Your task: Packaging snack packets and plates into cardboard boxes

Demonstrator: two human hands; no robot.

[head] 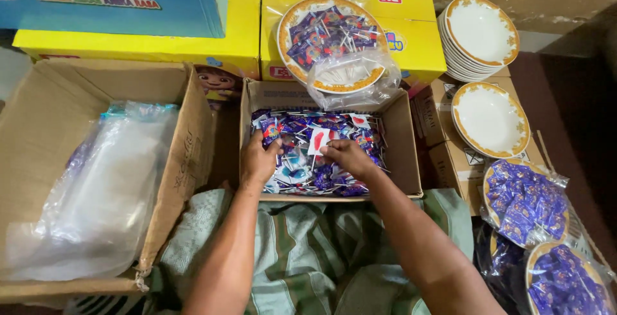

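— How far along are you?
— Your left hand (258,159) and right hand (348,156) pinch lollipops (302,167) in the middle box (411,154), still full. Two wrapped plates (524,202) lie near right; bare plates (479,32) wait beyond.
— And the rest?
— The left box (38,116) holds clear bags (103,186); a filled plate (331,42) sits far.

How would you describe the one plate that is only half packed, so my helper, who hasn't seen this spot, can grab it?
Start at the yellow cartons along the back. On their front edge, just behind the open cardboard box where both hands dig among lollipops, rests a gold-rimmed plate. Unlike the empty white plates and the fully bagged ones to the right, it carries loose purple lollipops, with a clear bag over its near edge only.
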